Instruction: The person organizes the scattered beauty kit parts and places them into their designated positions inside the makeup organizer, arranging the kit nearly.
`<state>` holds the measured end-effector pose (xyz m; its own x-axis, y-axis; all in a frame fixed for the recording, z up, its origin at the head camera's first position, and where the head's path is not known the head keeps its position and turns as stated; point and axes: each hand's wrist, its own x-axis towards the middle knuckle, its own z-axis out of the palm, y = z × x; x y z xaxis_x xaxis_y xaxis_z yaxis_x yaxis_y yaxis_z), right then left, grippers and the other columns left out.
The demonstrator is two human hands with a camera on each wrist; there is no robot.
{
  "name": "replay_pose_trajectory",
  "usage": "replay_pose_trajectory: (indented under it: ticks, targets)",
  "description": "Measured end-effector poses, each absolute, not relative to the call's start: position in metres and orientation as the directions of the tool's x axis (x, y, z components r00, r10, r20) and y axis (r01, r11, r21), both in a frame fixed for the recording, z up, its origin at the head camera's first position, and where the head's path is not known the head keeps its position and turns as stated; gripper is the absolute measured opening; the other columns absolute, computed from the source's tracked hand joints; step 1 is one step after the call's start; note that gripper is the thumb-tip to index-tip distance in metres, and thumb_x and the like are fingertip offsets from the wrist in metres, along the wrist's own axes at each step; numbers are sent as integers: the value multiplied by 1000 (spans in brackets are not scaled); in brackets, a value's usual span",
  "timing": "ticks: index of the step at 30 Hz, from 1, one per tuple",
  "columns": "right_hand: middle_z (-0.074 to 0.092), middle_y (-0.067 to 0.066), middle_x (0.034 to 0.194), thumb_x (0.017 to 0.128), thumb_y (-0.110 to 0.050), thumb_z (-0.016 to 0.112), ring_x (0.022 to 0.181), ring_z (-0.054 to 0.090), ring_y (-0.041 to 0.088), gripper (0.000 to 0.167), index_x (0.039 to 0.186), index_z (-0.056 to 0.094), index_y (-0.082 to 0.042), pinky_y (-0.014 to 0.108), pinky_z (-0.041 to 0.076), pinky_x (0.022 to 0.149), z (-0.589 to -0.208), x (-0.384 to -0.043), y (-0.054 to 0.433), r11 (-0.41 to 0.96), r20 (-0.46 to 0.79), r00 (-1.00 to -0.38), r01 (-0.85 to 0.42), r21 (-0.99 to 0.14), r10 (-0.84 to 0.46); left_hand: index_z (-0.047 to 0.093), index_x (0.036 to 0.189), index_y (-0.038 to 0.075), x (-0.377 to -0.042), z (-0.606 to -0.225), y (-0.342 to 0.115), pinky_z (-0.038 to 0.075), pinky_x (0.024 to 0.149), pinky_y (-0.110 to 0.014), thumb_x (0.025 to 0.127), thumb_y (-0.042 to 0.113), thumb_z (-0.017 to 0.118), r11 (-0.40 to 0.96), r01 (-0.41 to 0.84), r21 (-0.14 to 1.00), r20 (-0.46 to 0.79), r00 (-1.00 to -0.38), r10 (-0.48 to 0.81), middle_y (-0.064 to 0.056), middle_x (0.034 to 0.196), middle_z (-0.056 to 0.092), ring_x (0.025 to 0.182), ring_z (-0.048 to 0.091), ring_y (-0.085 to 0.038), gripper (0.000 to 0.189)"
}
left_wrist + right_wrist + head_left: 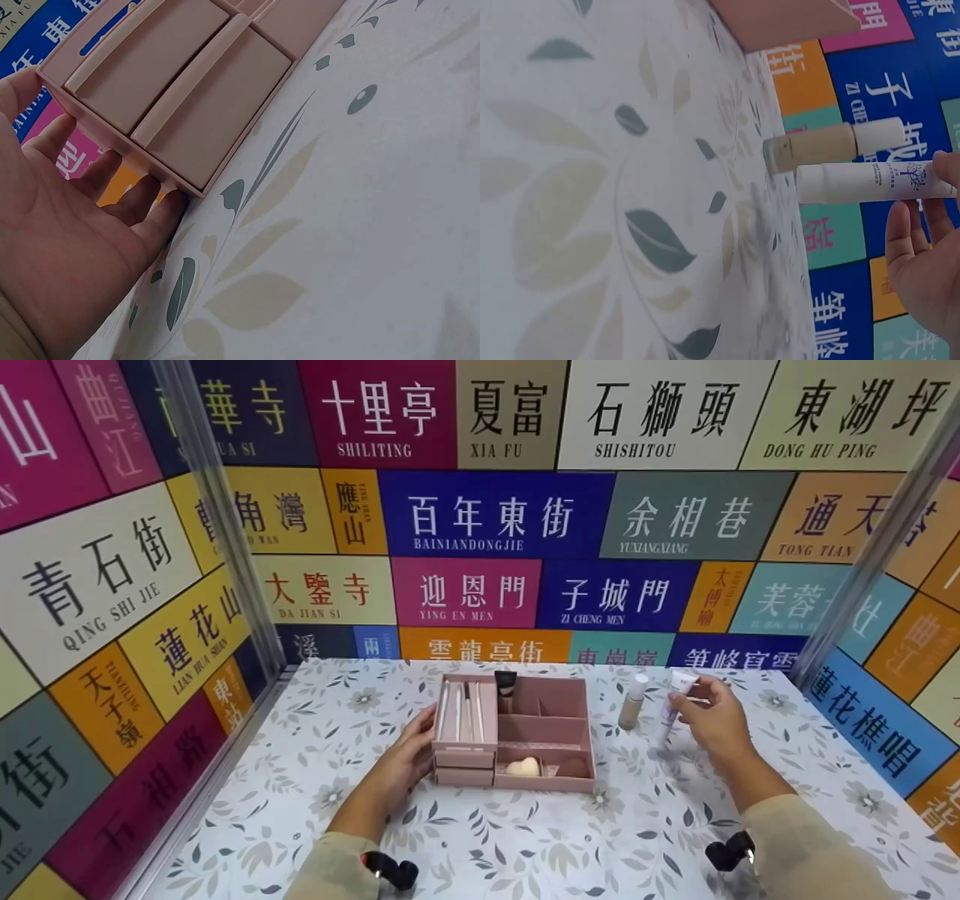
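Observation:
My left hand rests its fingertips against the left side of a pink makeup organizer. In the left wrist view those fingers spread along the organizer's edge beside two closed drawers. At the right, my right hand pinches a white tube with a small tree print between thumb and fingers. The tube stands upright, its lower end close to the table; whether it touches is unclear. Just left of it is a beige bottle with a white cap, standing on the table.
Several slim brushes lie in the organizer's top left tray. A black-topped item stands in a back compartment, and a cream sponge sits in a front one. The table has a leaf-patterned cover and sign-covered walls behind.

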<state>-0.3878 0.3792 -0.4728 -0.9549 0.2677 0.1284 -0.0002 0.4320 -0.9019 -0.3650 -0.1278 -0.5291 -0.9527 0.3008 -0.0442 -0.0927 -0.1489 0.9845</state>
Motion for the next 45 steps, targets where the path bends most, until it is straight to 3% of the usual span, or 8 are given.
replay_pose_trajectory:
  ticks: [9,16,30,45]
  targets:
    - [63,8,131,103,-31,73,104,65,-3,58,149,50,-4,18,61,88,-461,-383,351,383,215,-961,-136,-914,172,30,169,39,-365,-528,-126,31,132,-52,110,36,53,-152,-86,985,-35,-951,309,0,180,22,162,36,-31,63]
    - [64,10,129,102,-26,75,103,67,1,58,149,50,-2,19,62,88,-446,-385,323,341,248,-961,-194,-920,120,30,169,37,-366,-529,-124,31,132,-53,110,37,53,-145,-79,986,-32,-951,306,-1,180,22,161,36,-33,64]
    - [66,1,122,101,-20,75,105,69,7,51,143,55,-2,25,63,89,-430,-403,267,187,290,-954,-271,-944,82,32,168,39,-368,-530,-123,31,133,-51,110,36,52,-152,-86,985,-33,-947,318,2,180,21,162,36,-29,62]
    - [71,9,114,96,-2,77,97,72,10,39,132,64,3,25,64,88,-438,-438,194,18,340,-931,-341,-940,130,31,168,39,-365,-530,-128,31,133,-52,110,39,51,-131,-78,988,-34,-950,310,1,180,22,162,34,-30,62]
